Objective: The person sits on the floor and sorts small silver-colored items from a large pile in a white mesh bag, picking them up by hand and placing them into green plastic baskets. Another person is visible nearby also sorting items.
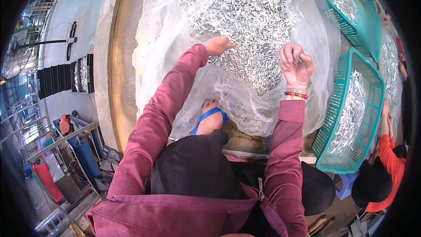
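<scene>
A wide pile of small silvery, slender pieces [250, 22] lies on a sheer white net [164, 44]; their exact kind is unclear. My left hand [218, 45] is over the pile's left part, its fingers bunched and pointing right. Whatever is between those fingertips is hidden. At the pile's right edge, my right hand [296, 66] is turned palm up with its fingers curled in. I cannot make out what it holds, if anything. A beaded bracelet [295, 95] circles the right wrist.
Green plastic baskets [319, 149] with silvery pieces stand at the right. Beyond them, another person in an orange sleeve [388, 166] works at a similar heap. My foot in a blue sandal [211, 115] is by the net's near edge. A low ledge [115, 61] runs along the left.
</scene>
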A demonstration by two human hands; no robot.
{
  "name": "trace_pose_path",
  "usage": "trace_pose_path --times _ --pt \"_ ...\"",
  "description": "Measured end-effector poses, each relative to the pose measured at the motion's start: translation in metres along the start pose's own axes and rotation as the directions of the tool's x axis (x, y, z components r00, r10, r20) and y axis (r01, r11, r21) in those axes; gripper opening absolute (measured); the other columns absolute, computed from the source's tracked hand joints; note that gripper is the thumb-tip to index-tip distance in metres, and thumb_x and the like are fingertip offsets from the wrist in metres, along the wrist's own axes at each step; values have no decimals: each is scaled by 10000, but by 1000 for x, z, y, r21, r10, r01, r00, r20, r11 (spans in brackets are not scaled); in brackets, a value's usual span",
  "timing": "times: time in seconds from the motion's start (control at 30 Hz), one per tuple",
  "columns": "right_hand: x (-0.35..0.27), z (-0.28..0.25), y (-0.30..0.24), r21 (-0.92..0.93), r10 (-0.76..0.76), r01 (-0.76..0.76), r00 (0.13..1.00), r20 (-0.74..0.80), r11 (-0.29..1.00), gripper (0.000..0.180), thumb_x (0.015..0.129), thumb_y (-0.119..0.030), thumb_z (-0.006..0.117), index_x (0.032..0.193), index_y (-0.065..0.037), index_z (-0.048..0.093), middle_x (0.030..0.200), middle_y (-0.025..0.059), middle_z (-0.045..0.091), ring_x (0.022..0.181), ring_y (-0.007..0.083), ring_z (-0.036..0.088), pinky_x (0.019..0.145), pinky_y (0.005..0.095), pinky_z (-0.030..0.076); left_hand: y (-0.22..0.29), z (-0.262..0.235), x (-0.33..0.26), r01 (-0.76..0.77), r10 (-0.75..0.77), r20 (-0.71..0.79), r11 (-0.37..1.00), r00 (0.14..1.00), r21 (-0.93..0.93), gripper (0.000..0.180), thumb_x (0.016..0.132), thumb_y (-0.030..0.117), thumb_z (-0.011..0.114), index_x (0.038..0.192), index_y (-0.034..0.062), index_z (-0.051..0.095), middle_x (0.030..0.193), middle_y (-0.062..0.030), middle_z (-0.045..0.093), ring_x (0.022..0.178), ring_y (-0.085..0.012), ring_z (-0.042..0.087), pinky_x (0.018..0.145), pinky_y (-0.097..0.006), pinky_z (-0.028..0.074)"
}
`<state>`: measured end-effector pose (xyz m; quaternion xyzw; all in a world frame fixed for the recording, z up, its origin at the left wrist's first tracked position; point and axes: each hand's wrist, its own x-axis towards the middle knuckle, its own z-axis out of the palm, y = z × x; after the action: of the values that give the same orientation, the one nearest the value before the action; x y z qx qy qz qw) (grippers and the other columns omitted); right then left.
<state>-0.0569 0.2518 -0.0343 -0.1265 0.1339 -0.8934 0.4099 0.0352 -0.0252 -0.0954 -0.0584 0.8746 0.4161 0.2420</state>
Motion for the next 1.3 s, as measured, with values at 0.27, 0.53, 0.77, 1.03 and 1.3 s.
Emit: trace_pose_path --times 0.27,0.53,0.77,1.03,1.3 --pt "7 -9 -1 -371 10 -179 910 -415 911 68 850 -82 588 899 -49 556 702 32 515 538 82 439 402 155 245 42 -25 -24 -35 180 0 193 984 -981 308 952 186 532 1177 -20 494 817 -6 453 582 -36 350 421 -161 300" --pt "39 -68 64 -816 -367 -493 850 -378 -303 307 824 -302 628 833 1 683 761 205 665 749 343 657 689 404 506 29 5 26 -481 516 -204 854 832 199 231 830 256 648 881 31 655 690 -87 593 670 -209 600 530 -339 484" --pt "37 -63 101 -759 -390 -473 867 -310 -447 156 778 -140 541 706 -26 620 745 215 635 745 394 633 651 489 504 29 27 44 -52 167 -130 782 977 621 181 817 216 575 881 60 639 886 -171 629 848 -342 632 703 -458 512" --pt "23 -47 64 155 47 6 940 -337 988 121 818 -144 533 902 -62 563 790 63 583 665 185 539 547 299 431 28 33 30 -190 378 -117 681 918 707 144 807 204 649 839 67 623 809 -112 591 756 -311 629 644 -412 505" --pt "-18 6 35 181 -18 88 935 -354 980 413 934 -313 426 1167 8 542 955 149 613 898 279 600 861 443 485 37 9 41 16 162 -254 815 954 580 185 773 233 641 853 65 635 826 -180 654 769 -363 647 670 -443 508"
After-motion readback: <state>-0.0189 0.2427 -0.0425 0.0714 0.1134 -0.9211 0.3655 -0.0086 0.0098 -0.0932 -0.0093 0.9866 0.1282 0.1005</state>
